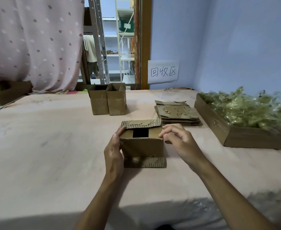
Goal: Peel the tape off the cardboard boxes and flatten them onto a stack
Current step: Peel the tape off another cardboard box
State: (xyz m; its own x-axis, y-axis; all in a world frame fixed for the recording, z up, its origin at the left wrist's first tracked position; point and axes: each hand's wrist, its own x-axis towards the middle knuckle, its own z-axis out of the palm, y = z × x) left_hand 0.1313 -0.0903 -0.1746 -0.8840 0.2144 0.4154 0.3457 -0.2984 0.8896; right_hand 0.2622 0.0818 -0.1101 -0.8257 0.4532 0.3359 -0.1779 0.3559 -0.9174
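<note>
A small brown cardboard box stands in the middle of the table with its top flaps spread, leaving a dark opening in the top. My left hand presses flat against the box's left side, fingertips at its top left corner. My right hand pinches the top right edge of the same box with thumb and fingers. A stack of flattened boxes lies behind and to the right. Two more upright open boxes stand side by side at the back centre.
A long cardboard tray heaped with crumpled clear tape sits at the right, against the blue wall. Another cardboard tray rests at the far left under a pink curtain. A paper sign hangs on the wall. The table has a pink cover.
</note>
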